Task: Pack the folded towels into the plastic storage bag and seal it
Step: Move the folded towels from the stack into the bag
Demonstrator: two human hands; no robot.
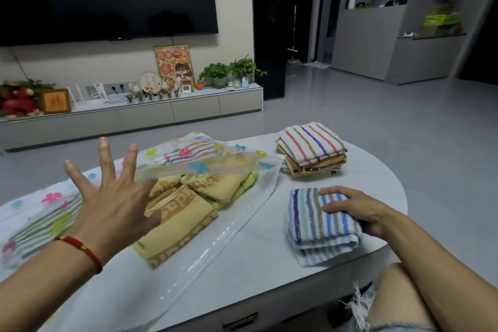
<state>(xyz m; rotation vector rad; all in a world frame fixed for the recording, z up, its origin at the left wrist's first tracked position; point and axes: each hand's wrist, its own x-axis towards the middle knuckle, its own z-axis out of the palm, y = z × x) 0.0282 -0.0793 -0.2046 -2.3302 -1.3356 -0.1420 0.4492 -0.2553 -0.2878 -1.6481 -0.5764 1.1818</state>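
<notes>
The plastic storage bag (204, 163), clear with a flower print, lies across the white table with its mouth toward the right. Its upper layer is lifted. My left hand (107, 202) is spread wide, palm against that lifted layer, fingers apart. Inside the bag lie yellow folded towels (177, 224), a striped towel further back and a green-striped one at the left. My right hand (353, 207) grips a folded blue-striped towel (318, 224) on the table just right of the bag's mouth. A stack of folded towels (312, 148) waits at the table's far right.
The rounded white table (372, 178) ends close behind the stack and at its right edge. My bare knee (398, 296) is below the table's near edge. A TV cabinet with plants and frames stands across the grey floor.
</notes>
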